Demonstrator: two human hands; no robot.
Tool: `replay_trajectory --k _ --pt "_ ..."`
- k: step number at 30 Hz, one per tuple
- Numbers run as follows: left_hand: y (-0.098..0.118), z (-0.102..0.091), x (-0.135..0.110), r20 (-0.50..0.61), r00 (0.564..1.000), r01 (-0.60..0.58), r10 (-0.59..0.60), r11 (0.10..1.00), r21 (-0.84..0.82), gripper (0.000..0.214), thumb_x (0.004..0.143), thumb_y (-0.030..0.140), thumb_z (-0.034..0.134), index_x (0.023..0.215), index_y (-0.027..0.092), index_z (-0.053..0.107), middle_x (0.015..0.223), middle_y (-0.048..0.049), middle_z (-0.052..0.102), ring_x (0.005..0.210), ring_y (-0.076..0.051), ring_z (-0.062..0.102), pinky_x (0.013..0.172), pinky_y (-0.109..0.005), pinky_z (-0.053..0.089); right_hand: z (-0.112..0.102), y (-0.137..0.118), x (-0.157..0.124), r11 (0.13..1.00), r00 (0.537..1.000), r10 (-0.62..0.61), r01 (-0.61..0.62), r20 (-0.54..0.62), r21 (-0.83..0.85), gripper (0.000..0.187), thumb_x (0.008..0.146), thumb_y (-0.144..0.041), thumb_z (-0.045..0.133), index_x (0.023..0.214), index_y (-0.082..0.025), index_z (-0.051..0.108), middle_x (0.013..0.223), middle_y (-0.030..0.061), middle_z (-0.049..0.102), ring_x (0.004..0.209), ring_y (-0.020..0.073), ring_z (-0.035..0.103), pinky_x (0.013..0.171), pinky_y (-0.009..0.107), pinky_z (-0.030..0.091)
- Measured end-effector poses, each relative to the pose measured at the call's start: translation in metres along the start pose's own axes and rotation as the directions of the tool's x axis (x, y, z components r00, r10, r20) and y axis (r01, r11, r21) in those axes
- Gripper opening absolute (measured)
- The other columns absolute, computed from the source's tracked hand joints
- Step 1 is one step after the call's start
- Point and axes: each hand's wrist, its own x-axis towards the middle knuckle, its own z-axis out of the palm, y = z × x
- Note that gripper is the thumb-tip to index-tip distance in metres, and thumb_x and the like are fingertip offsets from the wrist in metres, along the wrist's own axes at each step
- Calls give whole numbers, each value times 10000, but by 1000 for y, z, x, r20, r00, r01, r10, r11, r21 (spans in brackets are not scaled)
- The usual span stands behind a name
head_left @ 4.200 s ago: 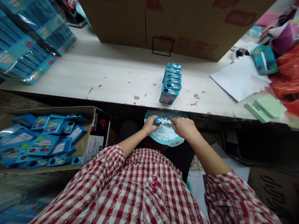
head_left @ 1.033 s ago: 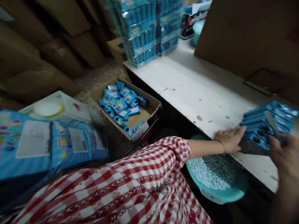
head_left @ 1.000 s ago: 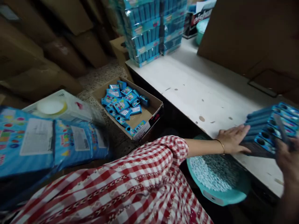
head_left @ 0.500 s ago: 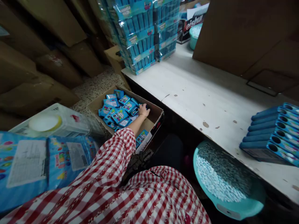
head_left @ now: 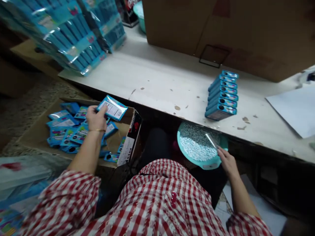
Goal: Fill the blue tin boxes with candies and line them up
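Okay, my left hand [head_left: 95, 118] is over the cardboard box [head_left: 118, 137] of blue packets [head_left: 66, 136], its fingers [head_left: 99, 109] pinching one raised packet [head_left: 112, 108] by the corner. My right hand [head_left: 227, 162] is at the rim of the teal tray [head_left: 209, 166] of white candies [head_left: 192, 149], pinching a thin pale strip [head_left: 211, 140] that points into them. Blue tins [head_left: 221, 95] stand in a row on the table [head_left: 159, 78], beyond that hand.

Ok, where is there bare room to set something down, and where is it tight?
The widest free patch is the white bench top, between the shrink-wrapped blue packs and the stack of blue tins, below the cardboard box. A narrower strip lies between the tins and the paper sheet. The open carton is crowded: blue packets pile below the left hand.
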Motion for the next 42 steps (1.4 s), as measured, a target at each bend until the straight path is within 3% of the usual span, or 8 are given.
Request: replay_trajectory --k 3,6,9,15,18,28,34,42 --pt "47 16 -60 400 908 248 -121 926 -283 417 615 202 705 963 213 473 812 36 581 695 -100 566 675 -244 503 4 9 -6 975 971 -163 186 177 -120 543 774 -499 420 1113 -124 618 1067 123 635 989 229 580 890 347 433" --pt "63 44 -133 742 566 585 -359 810 -54 522 580 232 755 1043 226 515 840 8 630 646 -114 589 573 -228 489 -3 13 -13 878 945 -152 263 289 -399 442 833 -360 409 1172 -133 578 1059 130 616 967 222 577 858 332 436" --pt "46 71 -193 832 234 698 -502 683 216 548 544 223 782 1042 199 556 828 -16 659 679 -125 614 645 -258 503 -12 13 -17 702 950 -74 266 304 -661 385 863 -269 407 1197 -147 554 1061 149 590 972 237 561 818 332 429" --pt "17 90 -241 845 -69 577 -530 670 467 416 502 236 814 831 132 582 812 -48 678 716 -146 637 731 -297 500 42 -6 0 759 938 20 210 345 -616 335 876 -219 413 1175 -150 547 1139 150 561 1058 223 516 860 302 376" --pt "17 91 -243 854 -44 576 -519 685 446 453 521 248 806 889 153 559 846 -41 675 758 -158 643 751 -322 506 76 -8 16 824 946 42 150 322 -547 337 882 -253 419 1193 -184 528 1196 113 552 1083 204 511 852 281 378" --pt "-9 128 -240 860 356 363 -365 902 233 559 522 339 778 993 154 541 909 -29 656 853 -168 616 843 -344 479 102 -4 35 960 954 10 74 299 -270 270 848 -251 461 1050 -137 599 1059 108 628 951 184 558 796 252 390" --pt "-12 142 -236 873 430 157 -229 972 177 545 566 353 730 1039 164 537 952 -37 647 894 -180 606 843 -319 470 98 -9 34 991 958 -98 118 269 -57 298 797 -216 501 1065 -127 596 1025 79 645 922 166 570 817 260 419" --pt "0 178 -244 910 414 -226 -15 967 119 438 628 290 677 1031 163 559 888 -13 626 822 -164 584 793 -266 454 5 -16 18 965 944 -245 215 220 150 340 746 -275 556 1050 -141 628 1050 84 644 962 211 579 861 338 439"
